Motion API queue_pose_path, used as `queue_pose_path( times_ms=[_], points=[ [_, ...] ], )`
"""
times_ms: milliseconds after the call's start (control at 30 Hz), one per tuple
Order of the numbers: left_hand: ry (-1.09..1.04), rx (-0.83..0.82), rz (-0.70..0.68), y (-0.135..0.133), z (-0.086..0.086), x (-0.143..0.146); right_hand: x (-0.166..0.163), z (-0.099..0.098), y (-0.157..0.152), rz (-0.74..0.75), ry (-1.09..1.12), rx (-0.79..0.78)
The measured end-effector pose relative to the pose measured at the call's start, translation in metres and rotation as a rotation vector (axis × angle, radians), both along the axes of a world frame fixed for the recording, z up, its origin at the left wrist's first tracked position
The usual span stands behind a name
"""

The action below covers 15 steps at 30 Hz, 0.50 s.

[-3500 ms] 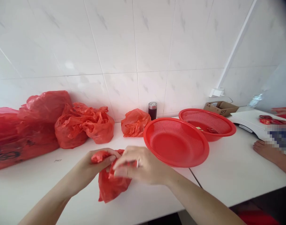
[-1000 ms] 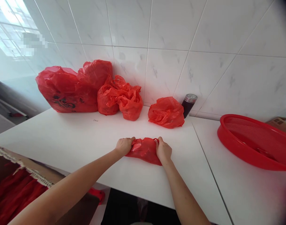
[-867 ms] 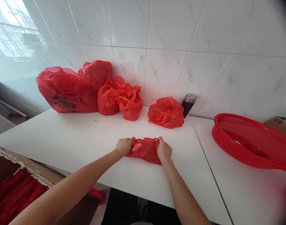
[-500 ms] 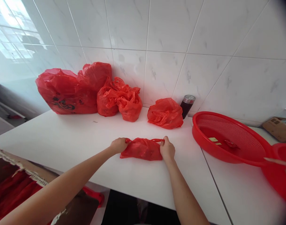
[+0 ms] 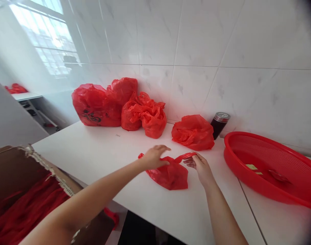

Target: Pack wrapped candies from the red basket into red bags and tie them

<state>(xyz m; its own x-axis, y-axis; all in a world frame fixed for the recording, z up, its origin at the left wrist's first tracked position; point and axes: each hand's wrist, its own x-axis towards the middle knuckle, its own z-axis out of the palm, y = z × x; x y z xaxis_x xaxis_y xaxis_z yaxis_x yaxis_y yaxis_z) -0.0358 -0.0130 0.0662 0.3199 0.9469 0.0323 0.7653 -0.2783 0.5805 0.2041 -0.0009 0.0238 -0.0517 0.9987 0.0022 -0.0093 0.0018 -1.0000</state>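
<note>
A small red plastic bag (image 5: pixel 169 173) lies on the white counter (image 5: pixel 99 153) in front of me. My left hand (image 5: pixel 155 156) rests on its top left part, fingers stretched out over it and loosely spread. My right hand (image 5: pixel 200 166) pinches a twisted handle loop of the same bag, pulled up and to the right. Both forearms reach in from the bottom of the view.
Against the tiled wall stand a large printed red bag (image 5: pixel 95 107), a crumpled red bag (image 5: pixel 145 115) and a smaller red bag (image 5: pixel 193 132). A dark lidded jar (image 5: pixel 219 124) stands beside it. A red colander basket (image 5: pixel 270 166) sits right. An open cardboard box (image 5: pixel 22 194) of red material is lower left.
My view swung left. My left hand let go of the bag's end and now lies open on top. My right hand has drawn the handle out to the right. The other person's hand left the view.
</note>
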Motion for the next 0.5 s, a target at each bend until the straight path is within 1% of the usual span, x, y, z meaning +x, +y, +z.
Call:
queue_pose_path(
  times_ms=[33, 100, 167, 233, 333, 400, 433, 500],
  points=[
    [0.002, -0.022, -0.040, 0.002, -0.004, 0.011, -0.001, 0.006, 0.001, 0.032, 0.012, 0.031],
    [0.004, -0.070, -0.050, 0.008, -0.011, 0.018, 0.002, 0.014, 0.007, 0.073, -0.002, 0.080],
    [-0.012, -0.108, -0.001, 0.011, -0.012, 0.004, 0.013, 0.013, 0.018, 0.048, -0.093, 0.098],
    [-0.040, -0.136, 0.074, 0.009, -0.007, -0.029, 0.029, 0.006, 0.034, -0.035, -0.264, 0.129],
    [-0.066, -0.170, 0.241, -0.001, 0.006, -0.099, 0.048, -0.002, 0.059, -0.161, -0.700, 0.321],
    [-0.064, -0.175, 0.373, -0.006, 0.013, -0.149, 0.051, 0.002, 0.076, -0.200, -0.926, 0.451],
    [-0.048, -0.178, 0.446, -0.006, 0.015, -0.173, 0.050, 0.006, 0.083, -0.210, -0.992, 0.487],
    [0.015, -0.173, 0.601, -0.005, 0.017, -0.219, 0.043, 0.018, 0.099, -0.214, -1.058, 0.511]
  ],
)
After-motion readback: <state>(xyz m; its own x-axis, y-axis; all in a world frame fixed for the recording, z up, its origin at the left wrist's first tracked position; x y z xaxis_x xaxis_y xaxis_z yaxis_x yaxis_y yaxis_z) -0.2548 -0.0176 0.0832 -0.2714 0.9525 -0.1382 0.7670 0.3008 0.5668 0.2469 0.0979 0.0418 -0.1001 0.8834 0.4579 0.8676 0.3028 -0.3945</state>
